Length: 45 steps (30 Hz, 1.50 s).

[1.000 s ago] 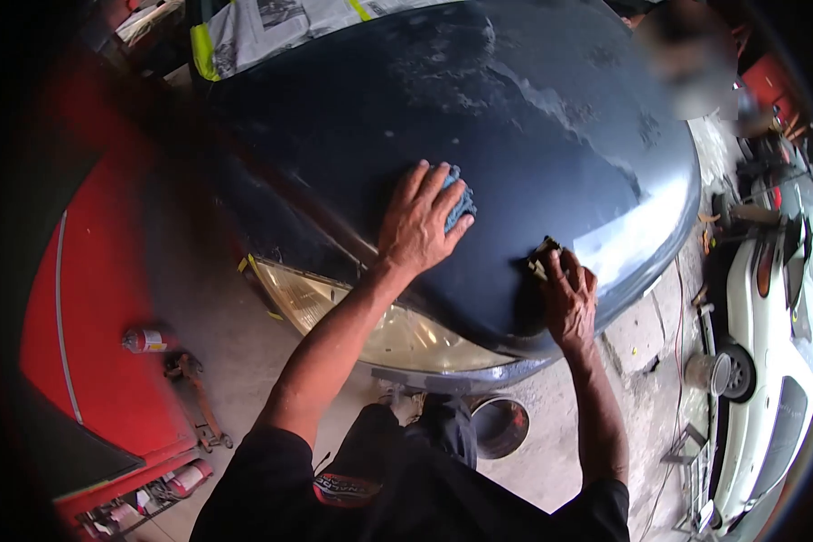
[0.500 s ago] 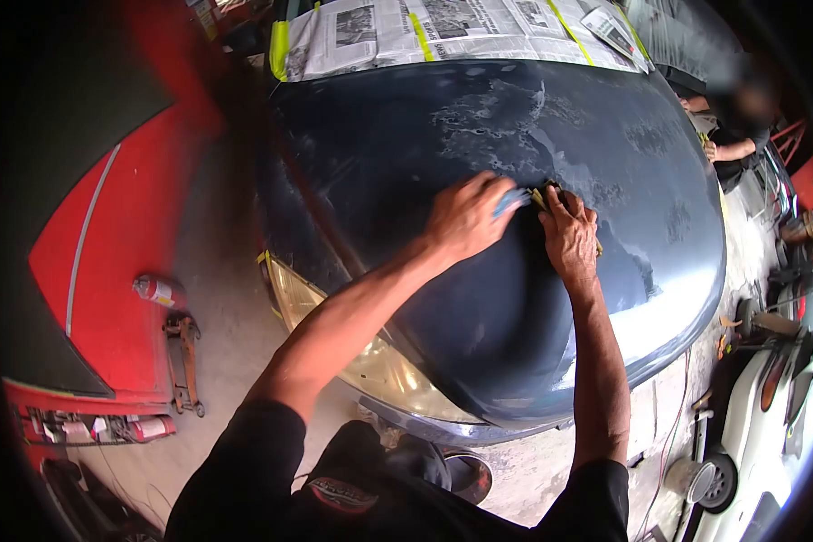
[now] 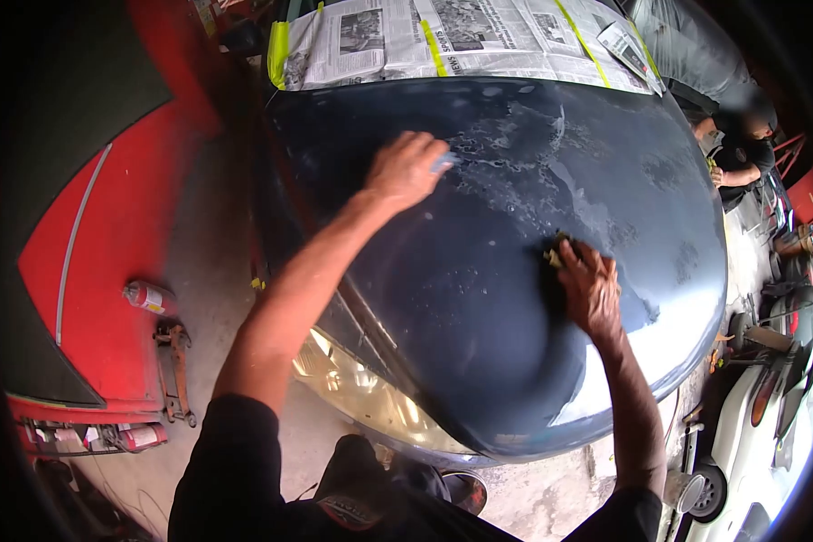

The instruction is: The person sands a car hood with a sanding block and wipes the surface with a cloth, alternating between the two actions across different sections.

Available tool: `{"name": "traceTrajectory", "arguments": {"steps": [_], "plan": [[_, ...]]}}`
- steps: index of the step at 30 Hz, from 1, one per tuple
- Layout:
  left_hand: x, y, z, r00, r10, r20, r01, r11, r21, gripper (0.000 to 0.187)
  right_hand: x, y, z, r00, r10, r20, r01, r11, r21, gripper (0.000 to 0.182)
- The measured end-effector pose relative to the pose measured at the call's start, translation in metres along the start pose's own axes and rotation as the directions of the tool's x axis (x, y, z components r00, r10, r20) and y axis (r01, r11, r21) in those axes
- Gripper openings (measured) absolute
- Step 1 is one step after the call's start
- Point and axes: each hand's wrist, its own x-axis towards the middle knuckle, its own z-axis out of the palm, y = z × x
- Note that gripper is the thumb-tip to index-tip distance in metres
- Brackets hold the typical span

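Standing leftmost: a red car [image 3: 108, 244], a red cylinder [image 3: 149, 298] near it.
Left hand [image 3: 406, 169]: we curl it around a blue cloth [image 3: 443, 163] over the dark hood [image 3: 452, 316].
Right hand [image 3: 593, 294]: we grip a yellow-and-dark pad [image 3: 555, 253] at the hood, nearer its front.
Far right: a person [image 3: 745, 158], a white car [image 3: 741, 425].

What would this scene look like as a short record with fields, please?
left hand: holds a small blue item, material unclear
right hand: holds a yellow-and-dark piece
surface: dark hood with pale, patchy marks
masking: newspaper with yellow-green tape, beyond the hood
front: yellowed headlight
nearby: another person, right side; white car, lower right
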Motion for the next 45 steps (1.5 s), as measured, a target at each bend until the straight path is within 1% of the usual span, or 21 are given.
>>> {"name": "traceTrajectory", "arguments": {"steps": [3,7,9,11,14,17,19,20,21,22,27,30,31,32,33,35,36,38,40,43,45], "plan": [[-0.031,-0.048,-0.010,0.998,-0.069,-0.006,0.069,0.995,0.075,0.024,0.068,0.024,0.025,0.999,0.016,-0.048,-0.018,0.999,-0.035,0.050],[-0.043,-0.056,-0.003,0.988,-0.137,-0.075,0.142,0.988,0.068,0.028,0.159,0.044,0.061,0.989,0.100,-0.113,-0.108,0.992,-0.062,0.048],[-0.045,-0.055,-0.004,0.986,-0.155,-0.066,0.159,0.986,0.054,0.029,0.175,0.044,0.068,0.986,0.111,-0.125,-0.122,0.989,-0.086,0.048],[-0.043,-0.060,-0.006,0.985,-0.169,-0.034,0.170,0.985,0.030,0.030,0.154,0.037,0.056,0.996,0.034,-0.078,-0.038,0.998,-0.055,0.049],[-0.041,-0.088,-0.012,1.000,-0.001,0.026,0.002,0.999,-0.051,0.030,0.060,0.024,0.021,0.989,-0.145,-0.032,0.142,0.986,-0.088,0.054],[-0.041,-0.098,-0.006,0.999,-0.030,-0.011,0.030,1.000,-0.010,0.029,-0.027,0.013,-0.017,0.988,-0.132,0.076,0.135,0.990,-0.044,0.060],[-0.042,-0.095,-0.001,0.999,-0.029,-0.043,0.029,1.000,0.000,0.027,-0.021,0.015,-0.015,0.990,-0.128,0.058,0.132,0.989,-0.065,0.061],[-0.041,-0.095,-0.001,0.998,-0.023,-0.057,0.023,1.000,-0.001,0.027,-0.010,0.019,-0.010,0.990,-0.136,0.045,0.139,0.988,-0.070,0.062],[-0.041,-0.096,-0.002,0.997,-0.018,-0.069,0.018,1.000,0.002,0.027,0.013,0.037,0.005,0.973,-0.221,0.065,0.230,0.954,-0.192,0.061],[-0.042,-0.097,-0.003,0.998,-0.022,-0.061,0.022,1.000,-0.003,0.027,0.047,0.034,0.006,0.992,-0.121,0.045,0.124,0.989,-0.085,0.059],[-0.041,-0.103,0.000,0.998,-0.007,-0.065,0.006,1.000,-0.025,0.029,0.206,0.075,0.068,0.998,-0.003,-0.058,-0.006,0.988,-0.153,0.049],[-0.043,-0.102,-0.001,0.999,-0.015,-0.049,0.013,0.999,-0.033,0.030,0.181,0.084,0.075,0.994,-0.092,-0.055,0.076,0.967,-0.245,0.053],[-0.041,-0.102,-0.001,0.999,-0.014,-0.052,0.013,1.000,-0.026,0.029,0.144,0.074,0.064,0.951,-0.266,-0.158,0.230,0.950,-0.212,0.056],[-0.042,-0.101,0.000,0.998,-0.022,-0.056,0.021,1.000,-0.018,0.029,0.113,0.046,0.036,0.983,-0.181,-0.020,0.176,0.971,-0.162,0.059],[-0.043,-0.100,0.000,0.998,-0.030,-0.059,0.030,1.000,-0.006,0.029,0.075,0.032,0.020,0.985,-0.170,0.035,0.174,0.961,-0.214,0.061],[-0.041,-0.092,-0.002,0.994,-0.110,-0.029,0.109,0.994,-0.022,0.029,0.019,0.019,-0.010,0.979,-0.125,0.158,0.139,0.987,-0.084,0.070],[-0.040,-0.087,-0.002,0.988,-0.153,-0.010,0.153,0.988,-0.026,0.029,0.004,0.023,-0.010,0.977,-0.091,0.194,0.108,0.991,-0.079,0.070],[-0.036,-0.079,0.001,0.988,-0.153,-0.027,0.153,0.988,0.010,0.029,0.023,0.027,-0.003,0.980,-0.162,0.118,0.170,0.983,-0.068,0.065],[-0.036,-0.078,0.000,0.987,-0.162,-0.012,0.162,0.987,0.011,0.029,0.072,0.048,0.017,0.980,-0.183,0.079,0.193,0.969,-0.153,0.060],[-0.034,-0.079,-0.002,0.985,-0.173,0.001,0.173,0.985,0.008,0.028,0.180,0.082,0.056,0.990,-0.138,-0.018,0.137,0.988,-0.068,0.053],[-0.036,-0.081,0.001,0.990,-0.142,-0.024,0.142,0.990,0.002,0.029,0.241,0.094,0.081,0.985,-0.129,-0.118,0.110,0.982,-0.154,0.048]]}}
